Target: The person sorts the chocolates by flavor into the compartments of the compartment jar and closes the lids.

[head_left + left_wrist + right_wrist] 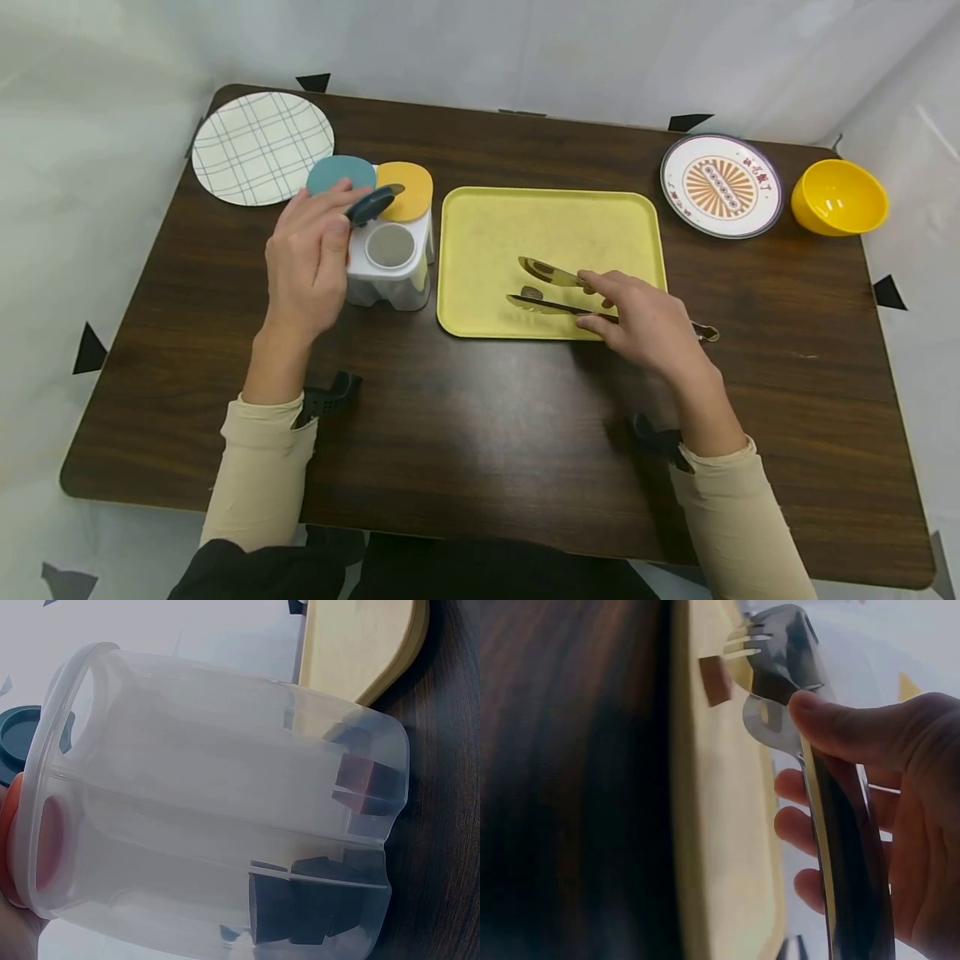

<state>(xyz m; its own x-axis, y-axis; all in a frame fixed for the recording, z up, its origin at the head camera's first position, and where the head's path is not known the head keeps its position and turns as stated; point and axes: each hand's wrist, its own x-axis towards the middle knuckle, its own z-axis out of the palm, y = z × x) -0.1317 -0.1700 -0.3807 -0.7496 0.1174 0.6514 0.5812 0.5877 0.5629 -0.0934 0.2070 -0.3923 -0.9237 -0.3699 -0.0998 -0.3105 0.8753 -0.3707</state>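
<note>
Above a clear storage box (390, 285) with round openings, my left hand (311, 258) pinches a dark blue-grey lid (369, 206), tilted up beside one uncovered opening (390, 246). A teal lid (341, 172) and a yellow lid (405, 190) cover other openings; an orange lid (9, 844) lies near the hand. Dark and reddish pieces (304, 900) sit at the box's bottom. Over the yellow tray (480, 242), my right hand (648, 321) grips metal tongs (847, 862), their fork and spoon ends spread apart. A small brown piece (532, 292) shows between these ends, near the tray.
A checked white plate (262, 150) stands at the back left, behind the box. At the back right are a patterned round plate (720, 185) and a yellow bowl (838, 198). Everything is on a dark wooden table (480, 442).
</note>
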